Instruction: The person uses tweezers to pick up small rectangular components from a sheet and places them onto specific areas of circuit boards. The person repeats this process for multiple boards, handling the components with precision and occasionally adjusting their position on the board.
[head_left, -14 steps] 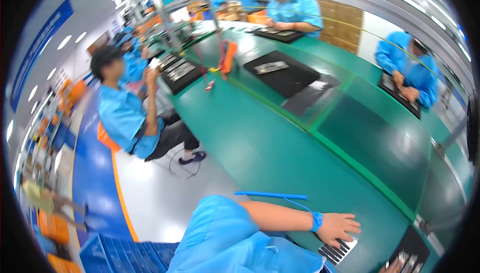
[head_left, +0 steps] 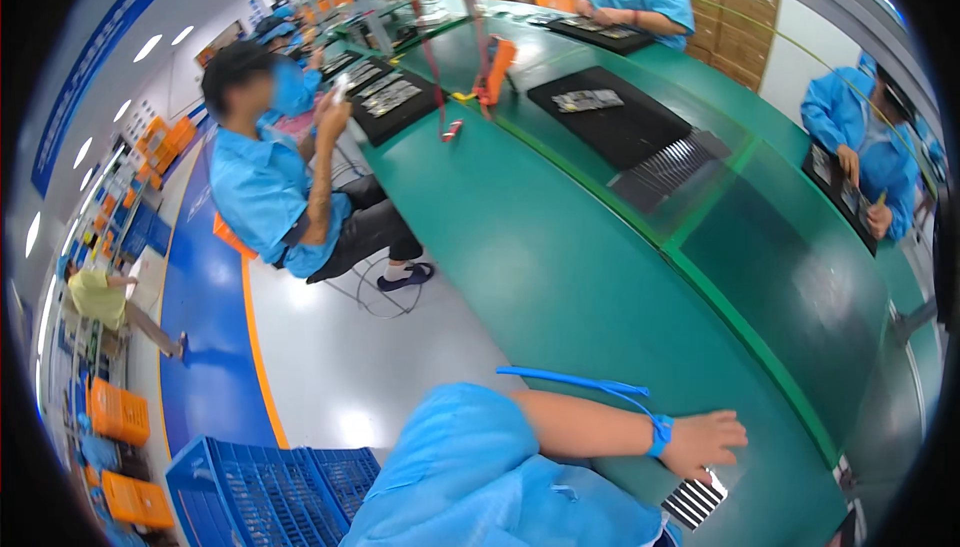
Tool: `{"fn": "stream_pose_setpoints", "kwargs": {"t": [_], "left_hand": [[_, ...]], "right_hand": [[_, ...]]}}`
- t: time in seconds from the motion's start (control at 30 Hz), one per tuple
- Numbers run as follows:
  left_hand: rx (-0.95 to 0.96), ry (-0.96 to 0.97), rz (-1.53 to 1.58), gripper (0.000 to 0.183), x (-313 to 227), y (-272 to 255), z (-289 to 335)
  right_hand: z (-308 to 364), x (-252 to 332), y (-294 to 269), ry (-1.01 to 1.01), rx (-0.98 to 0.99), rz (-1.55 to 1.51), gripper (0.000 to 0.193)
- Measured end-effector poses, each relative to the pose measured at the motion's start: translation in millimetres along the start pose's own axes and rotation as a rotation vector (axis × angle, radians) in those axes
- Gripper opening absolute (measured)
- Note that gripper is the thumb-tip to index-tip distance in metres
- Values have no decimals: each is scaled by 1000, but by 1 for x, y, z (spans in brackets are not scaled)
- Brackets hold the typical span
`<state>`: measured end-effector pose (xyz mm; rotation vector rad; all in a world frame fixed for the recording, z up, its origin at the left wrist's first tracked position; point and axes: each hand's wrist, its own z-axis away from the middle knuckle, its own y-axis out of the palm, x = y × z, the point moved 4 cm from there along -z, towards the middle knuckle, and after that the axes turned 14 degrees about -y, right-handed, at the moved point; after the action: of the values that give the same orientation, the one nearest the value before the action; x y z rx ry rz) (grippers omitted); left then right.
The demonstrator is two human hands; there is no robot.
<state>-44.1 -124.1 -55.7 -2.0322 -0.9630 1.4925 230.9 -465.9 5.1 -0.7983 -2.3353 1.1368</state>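
Note:
My left hand (head_left: 705,444) lies palm down on the green tabletop, its fingers stretched toward the right. A small sheet with black and white stripes (head_left: 696,503) is just below the palm, its upper edge touching or partly under the hand. Around my left wrist is a blue wrist strap (head_left: 661,435). From it a thin cord runs to a blue flat strip (head_left: 570,379) lying along the table's near edge. My right hand is out of the picture.
A green-framed clear panel (head_left: 745,337) runs along the table. Beyond it lies a black mat (head_left: 570,97) with metallic parts. A seated co-worker (head_left: 265,182) is at the left; others work across the table. A blue crate (head_left: 250,487) stands at my left.
The view has shifted, so the scene sits further right and lower. My right fingers and the dark mat with parts at lower right have left the picture. My left fingers are less spread.

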Motion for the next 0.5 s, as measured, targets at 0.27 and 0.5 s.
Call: {"fn": "stream_pose_setpoints", "kwargs": {"t": [0.27,0.5], "left_hand": [[-15,-84,-145,65,7,-35,-2],[128,-220,-184,72,-2,-30,-15]], "right_hand": [[11,133,75,621,74,-1041,46],[14,199,51,570,384,-989,25]]}}
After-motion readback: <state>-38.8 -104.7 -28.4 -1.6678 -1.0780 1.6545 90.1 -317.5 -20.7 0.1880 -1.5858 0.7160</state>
